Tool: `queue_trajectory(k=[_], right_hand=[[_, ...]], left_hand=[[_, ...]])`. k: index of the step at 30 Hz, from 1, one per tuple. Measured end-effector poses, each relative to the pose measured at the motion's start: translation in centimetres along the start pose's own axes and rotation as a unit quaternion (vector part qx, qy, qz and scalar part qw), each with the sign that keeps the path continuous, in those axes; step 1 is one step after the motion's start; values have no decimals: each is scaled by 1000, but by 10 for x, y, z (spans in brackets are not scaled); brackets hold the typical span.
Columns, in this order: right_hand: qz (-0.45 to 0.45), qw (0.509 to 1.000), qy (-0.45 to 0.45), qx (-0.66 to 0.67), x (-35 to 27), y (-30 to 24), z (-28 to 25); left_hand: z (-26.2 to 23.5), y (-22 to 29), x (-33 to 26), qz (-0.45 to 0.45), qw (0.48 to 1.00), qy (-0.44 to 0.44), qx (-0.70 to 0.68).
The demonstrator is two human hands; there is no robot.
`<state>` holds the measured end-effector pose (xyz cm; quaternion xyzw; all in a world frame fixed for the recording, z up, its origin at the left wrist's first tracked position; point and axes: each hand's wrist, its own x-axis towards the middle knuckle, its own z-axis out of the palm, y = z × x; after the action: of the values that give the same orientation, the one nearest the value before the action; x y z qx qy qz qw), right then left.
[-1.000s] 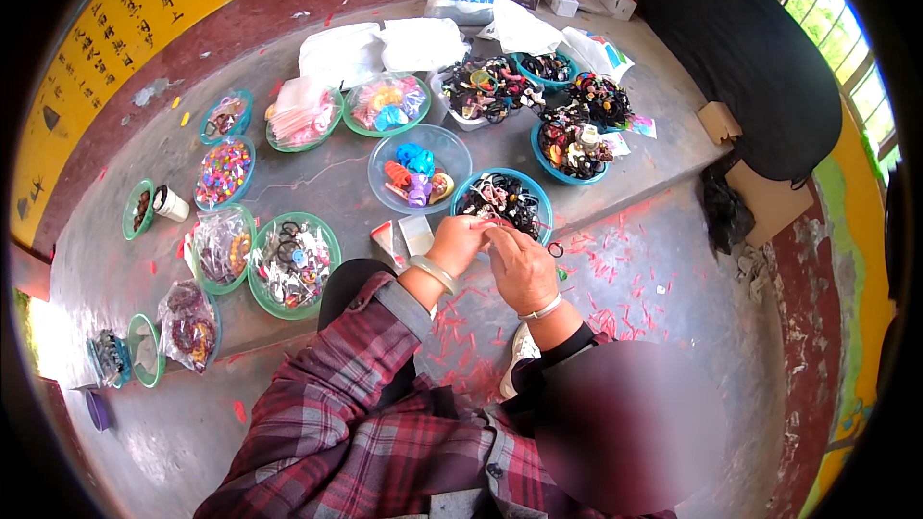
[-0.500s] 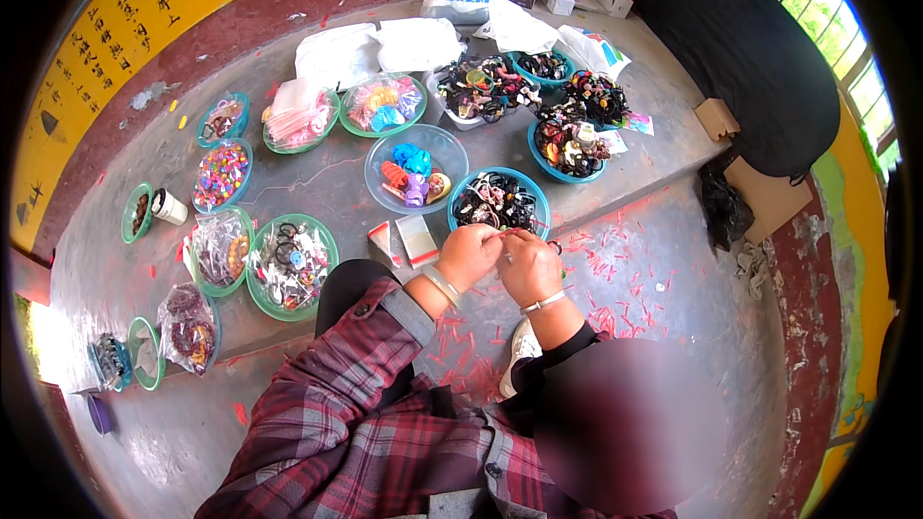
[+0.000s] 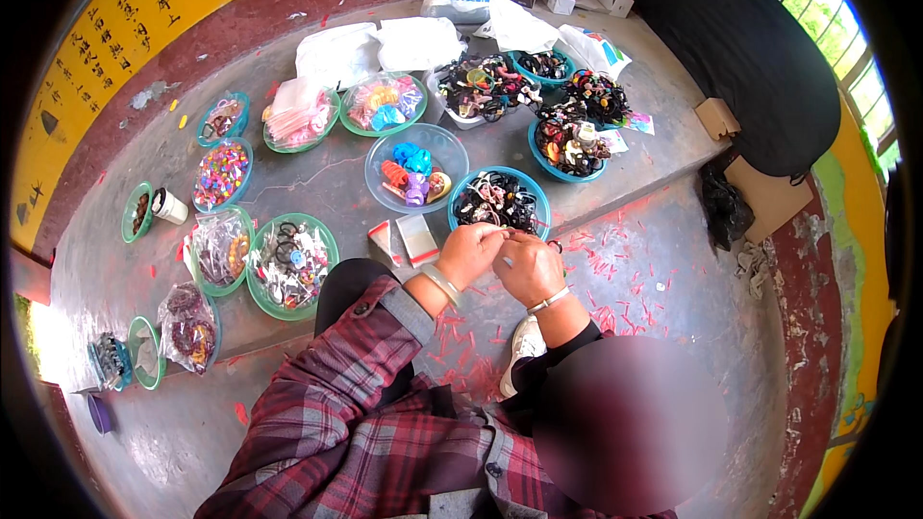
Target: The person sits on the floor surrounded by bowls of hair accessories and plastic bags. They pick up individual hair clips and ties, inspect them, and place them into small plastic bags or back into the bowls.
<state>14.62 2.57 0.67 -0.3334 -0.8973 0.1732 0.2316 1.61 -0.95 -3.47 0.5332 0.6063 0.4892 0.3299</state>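
My left hand (image 3: 470, 256) and my right hand (image 3: 531, 272) meet fingertip to fingertip, both closed in a pinch. Whatever they hold is too small and too covered by the fingers to name. A bit of a dark loop (image 3: 555, 246) shows just past my right hand's knuckles. Right behind the hands stands a blue bowl (image 3: 546, 204) heaped with black hair ties (image 3: 495, 200), some with small light charms. Two small open boxes, white with red edges, lie left of my hands; one box (image 3: 417, 239) is nearest to my left hand.
On the raised ledge stand a clear bowl (image 3: 377, 185) of colourful hair clips, a green bowl (image 3: 333, 271) of mixed ties, a bowl of beads (image 3: 222, 173) and more hair-tie bowls. White plastic bags (image 3: 419, 42) lie behind. Red scraps (image 3: 615, 298) litter the lower floor.
My right hand has shifted slightly right and down and turned a little, its fingertips still by the left hand's. My left hand has barely moved. The bowls are as before.
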Motion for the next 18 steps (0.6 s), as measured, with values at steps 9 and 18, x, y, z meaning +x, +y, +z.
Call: queue_trajectory(k=[9,18], right_hand=[[-89,995,22,-29,2,6,1],[51,980,156,115,10,-4,-11]], left_hand=[[2,-13,3,-5,1000,-13,-15],[-3,-24,5,-83,982,78,-149]])
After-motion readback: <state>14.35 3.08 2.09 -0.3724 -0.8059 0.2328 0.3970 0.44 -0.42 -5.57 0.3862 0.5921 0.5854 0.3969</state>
